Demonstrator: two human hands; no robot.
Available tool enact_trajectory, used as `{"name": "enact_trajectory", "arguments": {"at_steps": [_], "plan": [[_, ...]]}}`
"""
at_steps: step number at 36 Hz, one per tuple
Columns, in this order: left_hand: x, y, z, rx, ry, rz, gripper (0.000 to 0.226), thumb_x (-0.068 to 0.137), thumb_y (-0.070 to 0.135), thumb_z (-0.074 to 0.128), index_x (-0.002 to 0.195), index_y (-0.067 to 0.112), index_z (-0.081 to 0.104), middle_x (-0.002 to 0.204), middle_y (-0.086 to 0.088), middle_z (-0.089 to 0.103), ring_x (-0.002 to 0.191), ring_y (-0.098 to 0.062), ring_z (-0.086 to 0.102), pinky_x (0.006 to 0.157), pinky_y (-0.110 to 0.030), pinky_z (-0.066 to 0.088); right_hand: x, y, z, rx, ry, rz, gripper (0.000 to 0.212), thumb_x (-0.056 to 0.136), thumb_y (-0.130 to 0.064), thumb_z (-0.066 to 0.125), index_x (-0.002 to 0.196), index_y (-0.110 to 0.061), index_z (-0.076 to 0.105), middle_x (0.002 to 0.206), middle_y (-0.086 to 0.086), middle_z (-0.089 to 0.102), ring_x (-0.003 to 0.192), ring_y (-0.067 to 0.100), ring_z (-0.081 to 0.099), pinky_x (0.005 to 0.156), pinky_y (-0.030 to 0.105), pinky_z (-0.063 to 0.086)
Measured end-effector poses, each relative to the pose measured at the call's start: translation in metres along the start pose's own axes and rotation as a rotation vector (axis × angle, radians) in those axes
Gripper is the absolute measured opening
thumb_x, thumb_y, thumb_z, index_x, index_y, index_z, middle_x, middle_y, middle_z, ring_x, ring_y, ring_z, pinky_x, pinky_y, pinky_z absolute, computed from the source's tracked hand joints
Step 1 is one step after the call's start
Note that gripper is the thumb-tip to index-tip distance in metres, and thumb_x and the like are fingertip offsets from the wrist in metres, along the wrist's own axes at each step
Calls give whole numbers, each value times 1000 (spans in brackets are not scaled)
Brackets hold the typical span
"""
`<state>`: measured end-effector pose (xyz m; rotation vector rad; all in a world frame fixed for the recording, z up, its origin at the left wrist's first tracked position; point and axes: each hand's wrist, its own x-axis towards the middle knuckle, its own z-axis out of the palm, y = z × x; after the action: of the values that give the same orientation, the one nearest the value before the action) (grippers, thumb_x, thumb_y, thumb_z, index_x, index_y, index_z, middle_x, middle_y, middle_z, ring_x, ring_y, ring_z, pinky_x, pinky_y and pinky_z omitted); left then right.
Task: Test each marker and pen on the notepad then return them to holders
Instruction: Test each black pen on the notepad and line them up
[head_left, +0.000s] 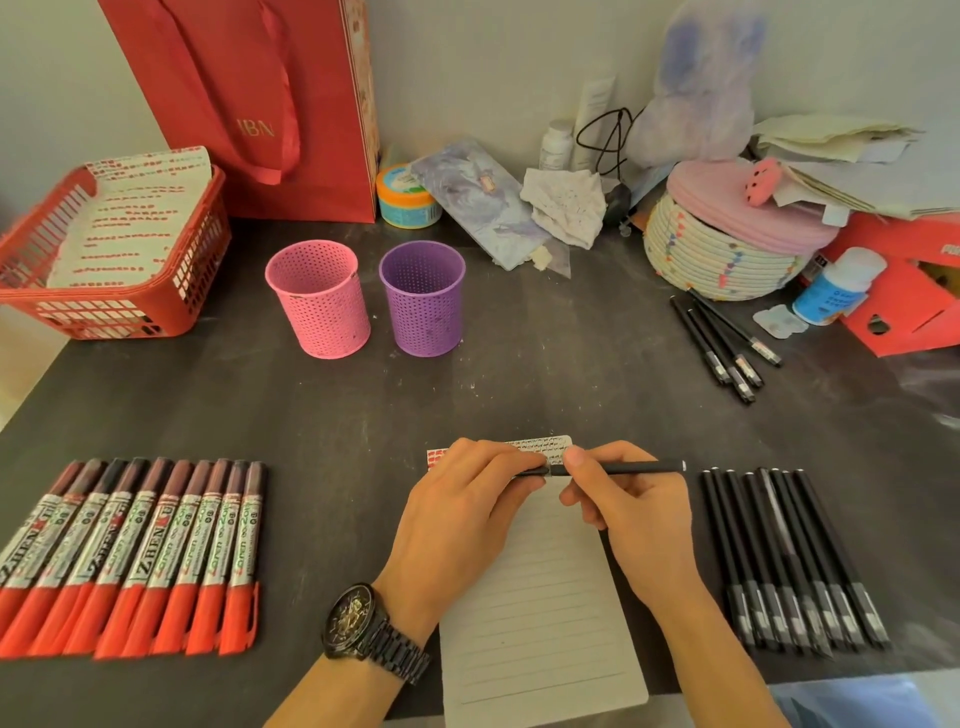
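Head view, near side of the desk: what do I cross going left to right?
Row of red markers → left hand → right hand, both gripping one black pen → row of black pens.

Open worktop (519, 374) runs from notepad (540, 613) to both holders (363, 299); marker row (130, 556) blocks left, black pens (789, 561) block right.

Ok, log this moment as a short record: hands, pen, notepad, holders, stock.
left hand: pinches cap end of the pen
right hand: grips the pen's barrel
pen: black, level over the top of the notepad
notepad: lined, lines unmarked
holders: pink holder, purple holder, upright, no pens in them
waiting: red markers left, black pens right
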<state>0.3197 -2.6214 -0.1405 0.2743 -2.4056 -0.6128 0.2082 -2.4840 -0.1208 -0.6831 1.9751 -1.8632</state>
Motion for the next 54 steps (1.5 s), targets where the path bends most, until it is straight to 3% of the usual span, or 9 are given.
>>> {"name": "enact_trajectory", "arguments": {"at_steps": [9,18,25,29,35,42,47,51,54], "plan": [[1,1,0,13,46,56,26,97,30,57,108,15,75,102,4,71,89,-15,62,78,-25,50,1,-4,0,-16,-25,-13,18,85,-30,72,86,-12,75,66,6,73,48,10,60,49,14,46],[1,2,3,9,60,81,20,97,28,59,109,19,74,104,8,69,90,-14,62,76,-28,51,-1,-6,0,-26,-73,-30,4,88,-25,73,87,-23,77,72,6,75,54,10,65,51,15,47],[1,5,-2,66,-75,-116,52,92,40,64,141,27,53,108,16,66,99,-2,56,70,-21,54,-6,-11,-2,-18,-53,-34,11,92,-19,72,96,-29,76,84,3,77,55,8,61,50,17,47],[0,4,-2,88,-117,-161,51,90,40,66,138,31,52,114,18,63,107,-3,55,82,-25,54,-10,-21,-13,48,32,7,9,89,-32,66,91,-31,75,84,7,75,54,15,61,47,24,49],[-2,2,0,109,-157,-180,43,90,35,65,132,29,56,113,14,64,108,-10,59,87,-33,53,-14,-43,-76,-3,119,63,13,87,-35,64,90,-25,72,93,4,75,87,18,74,70,25,60],[-1,2,2,129,-172,-205,40,90,34,65,129,29,59,114,15,65,108,-10,58,88,-33,51,-13,-55,-174,-323,180,128,12,98,-16,61,101,-24,68,82,-4,73,83,19,74,71,19,60],[-1,1,3,141,-177,-208,38,89,33,66,126,28,61,112,15,65,106,-9,58,85,-28,47,-14,-55,-208,-682,106,273,40,92,-27,71,127,-26,53,81,-11,76,71,11,74,80,36,58],[-2,-1,3,138,-186,-216,38,90,33,65,127,28,60,114,15,65,107,-9,56,86,-27,45,-15,-55,-215,-894,68,328,52,89,-39,72,132,-27,46,73,-21,74,64,-4,68,70,24,46],[-1,-1,3,132,-190,-219,38,91,33,64,127,28,59,115,16,64,108,-8,55,87,-28,45,-13,-53,-218,-993,44,373,52,91,-45,68,135,-24,51,71,-13,74,69,-2,67,72,30,45]]}}
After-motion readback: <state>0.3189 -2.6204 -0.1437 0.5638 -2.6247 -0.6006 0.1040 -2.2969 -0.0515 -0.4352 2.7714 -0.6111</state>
